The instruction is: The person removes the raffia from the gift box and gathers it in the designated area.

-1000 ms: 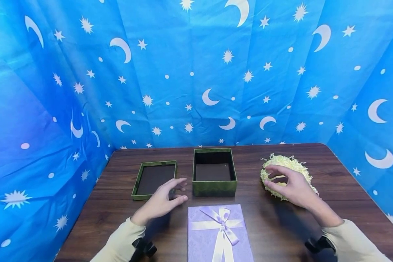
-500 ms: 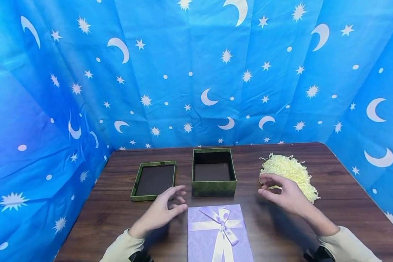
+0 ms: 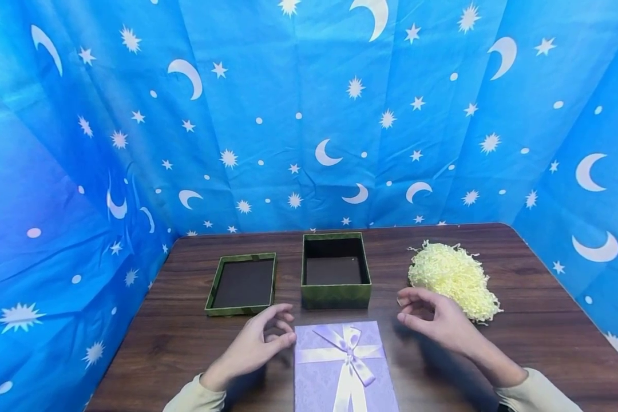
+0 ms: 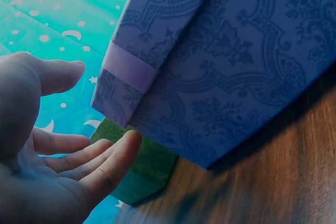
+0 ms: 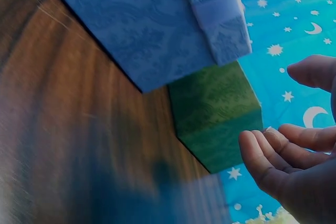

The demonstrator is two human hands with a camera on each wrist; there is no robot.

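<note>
A purple patterned gift box (image 3: 316,380) with a pale ribbon bow (image 3: 351,346) on its lid stands at the front middle of the table. My left hand (image 3: 254,346) hovers by its left side, fingers loosely bent, the thumb tip close to the lid's far left corner. On the other side, my right hand (image 3: 445,323) is held apart from the box, its fingers relaxed around nothing. Both wrist views show the box's ribboned lid edge (image 4: 128,69) beyond the fingers. Behind it sits an uncovered green box (image 3: 336,296) with a dark inside.
A green lid (image 3: 242,284) lies with its dark inside up at the back left. Pale yellow shredded paper (image 3: 455,274) is heaped at the back right, just beyond the right hand. A blue cloth (image 3: 288,114) with moons and stars surrounds the wooden table (image 3: 159,343).
My right hand has moved left and nearer, away from the shredded paper towards the purple gift box. My left hand has shifted slightly nearer to me. The boxes have stayed in place.
</note>
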